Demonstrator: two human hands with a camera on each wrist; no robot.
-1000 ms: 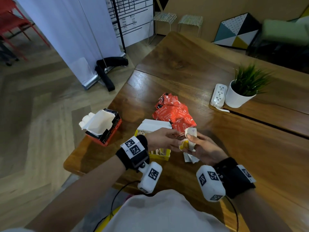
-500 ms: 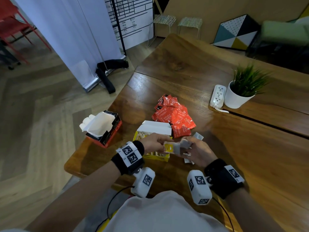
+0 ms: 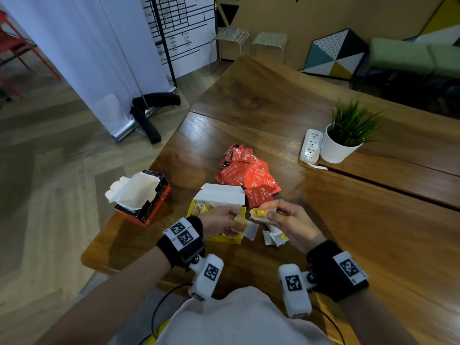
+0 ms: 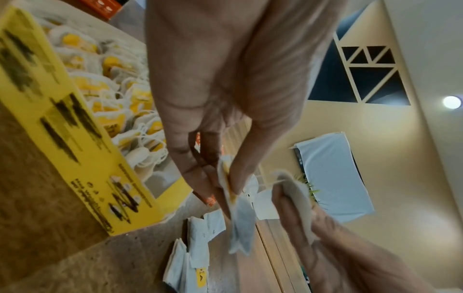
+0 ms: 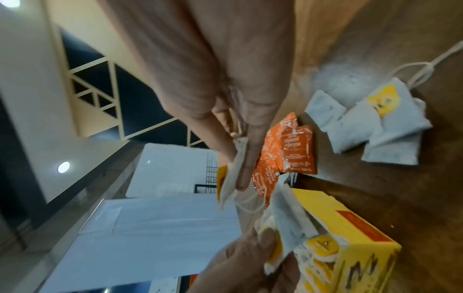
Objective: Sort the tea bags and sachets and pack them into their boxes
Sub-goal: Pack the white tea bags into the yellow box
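Observation:
An open yellow box (image 3: 225, 239) (image 4: 82, 150) (image 5: 350, 224) filled with yellow-tagged tea bags stands near the table's front edge. Just above its right end my left hand (image 3: 239, 224) (image 4: 226, 188) pinches a white tea bag (image 3: 250, 231) (image 4: 240, 224) (image 5: 285, 228). Close beside it my right hand (image 3: 270, 212) (image 5: 238, 176) pinches another tea bag (image 3: 260, 214) (image 5: 229, 186) by its yellow tag. A few loose tea bags (image 3: 273, 236) (image 4: 192, 257) (image 5: 371, 126) lie under my right hand. A pile of red sachets (image 3: 246, 175) (image 5: 288, 156) lies behind the yellow box. An open red box (image 3: 144, 197) sits at the left table edge.
A white power strip (image 3: 311, 145) and a potted plant (image 3: 346, 135) stand at the right rear of the wooden table (image 3: 373, 245). The table's left edge runs just past the red box, with floor beyond.
The two hands have drawn slightly apart, each now holding its own tea bag; the left one has sunk toward the yellow box and the right has risen a little.

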